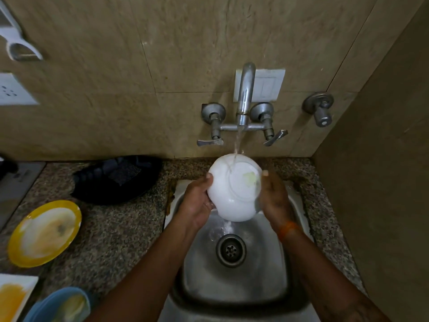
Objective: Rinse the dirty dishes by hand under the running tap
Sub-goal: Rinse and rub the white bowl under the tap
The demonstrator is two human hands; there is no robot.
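A white bowl (228,194) is held tilted over the steel sink (234,275), its mouth turned away towards the wall, with a pale green smear on it near the right rim. Water from the wall tap (245,98) falls onto the bowl's upper edge and runs off its bottom into the sink. My left hand (197,201) grips the bowl from the left, thumb on its outside. My right hand (274,196) holds the right rim, fingers hidden behind it. An orange thread is on my right wrist.
On the granite counter to the left lie a dirty yellow-rimmed plate (44,233), a black tray (118,180), a blue bowl (62,305) and a white plate with an orange smear (14,296). A second valve (321,110) sticks out of the wall on the right. A side wall stands close on the right.
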